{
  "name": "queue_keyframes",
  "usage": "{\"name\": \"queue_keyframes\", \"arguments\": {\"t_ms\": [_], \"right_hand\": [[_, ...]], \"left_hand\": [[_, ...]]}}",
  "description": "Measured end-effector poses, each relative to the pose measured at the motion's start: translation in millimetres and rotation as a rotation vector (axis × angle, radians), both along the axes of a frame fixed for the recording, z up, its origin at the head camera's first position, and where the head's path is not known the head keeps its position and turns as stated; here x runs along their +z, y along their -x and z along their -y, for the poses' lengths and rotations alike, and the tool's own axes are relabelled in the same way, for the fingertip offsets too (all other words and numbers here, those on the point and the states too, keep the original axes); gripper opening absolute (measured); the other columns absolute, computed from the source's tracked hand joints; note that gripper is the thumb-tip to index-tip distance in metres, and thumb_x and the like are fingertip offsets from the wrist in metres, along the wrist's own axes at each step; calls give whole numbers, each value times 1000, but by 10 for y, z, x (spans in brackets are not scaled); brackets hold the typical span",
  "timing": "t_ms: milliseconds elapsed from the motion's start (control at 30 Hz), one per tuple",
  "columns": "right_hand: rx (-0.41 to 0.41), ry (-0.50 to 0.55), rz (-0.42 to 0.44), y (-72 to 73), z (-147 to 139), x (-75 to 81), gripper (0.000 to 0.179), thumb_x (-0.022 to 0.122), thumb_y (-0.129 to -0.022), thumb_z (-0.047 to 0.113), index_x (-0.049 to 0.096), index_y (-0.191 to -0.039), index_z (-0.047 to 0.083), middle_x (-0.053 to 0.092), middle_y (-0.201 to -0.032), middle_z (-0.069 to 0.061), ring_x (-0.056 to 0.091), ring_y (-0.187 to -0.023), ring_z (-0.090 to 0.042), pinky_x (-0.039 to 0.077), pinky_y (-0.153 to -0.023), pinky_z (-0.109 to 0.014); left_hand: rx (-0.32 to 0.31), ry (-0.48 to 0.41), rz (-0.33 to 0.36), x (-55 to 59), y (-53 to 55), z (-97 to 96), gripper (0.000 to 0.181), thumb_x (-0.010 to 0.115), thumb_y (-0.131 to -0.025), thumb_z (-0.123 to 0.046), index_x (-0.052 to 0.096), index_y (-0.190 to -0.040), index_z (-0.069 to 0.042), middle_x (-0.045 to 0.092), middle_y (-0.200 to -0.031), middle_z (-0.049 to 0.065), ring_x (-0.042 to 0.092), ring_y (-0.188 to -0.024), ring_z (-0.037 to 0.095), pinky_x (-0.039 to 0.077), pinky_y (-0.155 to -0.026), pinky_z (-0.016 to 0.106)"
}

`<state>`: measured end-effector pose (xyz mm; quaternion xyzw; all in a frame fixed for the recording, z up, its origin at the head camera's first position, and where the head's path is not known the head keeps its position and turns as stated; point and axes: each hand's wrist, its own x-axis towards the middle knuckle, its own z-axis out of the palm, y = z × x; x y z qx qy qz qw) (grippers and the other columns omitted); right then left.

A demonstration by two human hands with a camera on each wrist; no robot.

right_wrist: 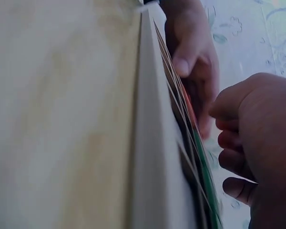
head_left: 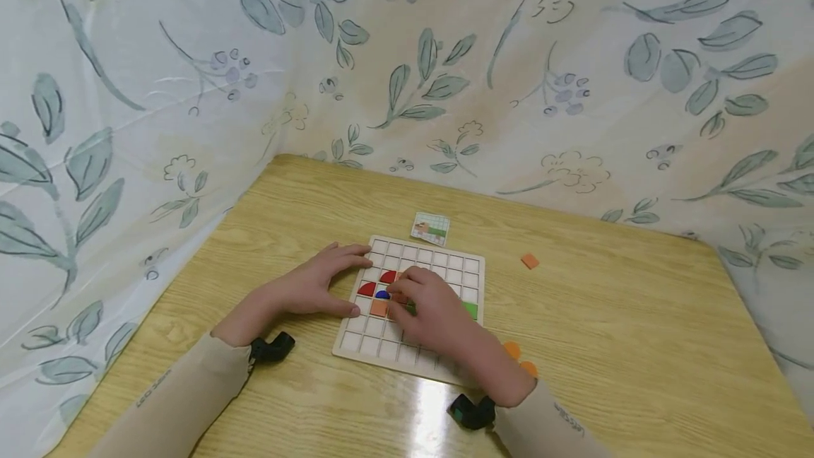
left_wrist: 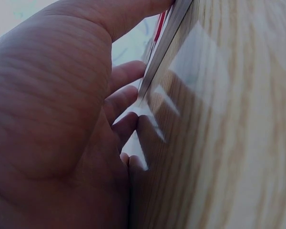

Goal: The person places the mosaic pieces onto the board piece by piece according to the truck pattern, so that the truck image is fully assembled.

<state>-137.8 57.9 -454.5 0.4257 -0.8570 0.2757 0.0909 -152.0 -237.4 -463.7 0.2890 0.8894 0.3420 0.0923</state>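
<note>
A pale gridded board [head_left: 362,345] lies flat on the table. My left hand [head_left: 305,285] steadies its left edge, thumb and fingertips spread along the rim; in the left wrist view those fingers look slightly bent and hold nothing. Over the middle of the board, my right hand [head_left: 439,309] has curled fingers, with thumb and index at the right end of a blue half-circle piece [head_left: 381,295]. Around it sit two red quarter-circle pieces [head_left: 367,289], an orange square [head_left: 379,308] and a green piece [head_left: 470,310]. My right hand hides other pieces.
A small picture card [head_left: 430,228] lies behind the board. One orange square tile [head_left: 530,261] is off to the right, and orange round pieces [head_left: 512,350] lie beside my right forearm. Floral cloth [head_left: 445,90] hangs behind and left of the wooden table [head_left: 623,338].
</note>
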Motion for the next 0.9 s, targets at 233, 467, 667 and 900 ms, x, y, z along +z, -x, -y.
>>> {"name": "queue_keyframes", "arguments": {"t_ms": [233,467,667,900], "right_hand": [[-90,35,25,109,-242,96,16,79,-100,14,81,-114,6,71,-107,-3,66,-92,-20,59,-81,-39],[-202,60,127,244,-479,173,20,75,-104,16,80,-119,4,69,-108,-1,63,-88,-21,59,-77,-38],[-308,84,188,361,-731,281,26,73,-106,18,78,-125,2,69,-115,-6,61,-95,-25,58,-78,-41],[-410,113,193,520,-1132,362,29,68,-109,19,76,-129,-1,69,-118,-13,62,-100,-32,55,-80,-46]], "left_hand": [[-6,-4,-8,-8,1,8,88,91,-87,-51,56,-159,-15,33,-177,2,18,-166,33,2,-135,59],[-1,-1,-9,-17,-2,6,89,91,-87,-52,56,-160,-16,32,-177,2,16,-166,35,2,-135,59],[-1,3,-5,-13,-8,12,89,90,-87,-53,55,-160,-16,32,-178,1,15,-167,35,3,-135,59],[-5,11,-2,-18,5,16,89,89,-88,-54,55,-161,-17,31,-178,0,15,-167,33,3,-135,59]]}}
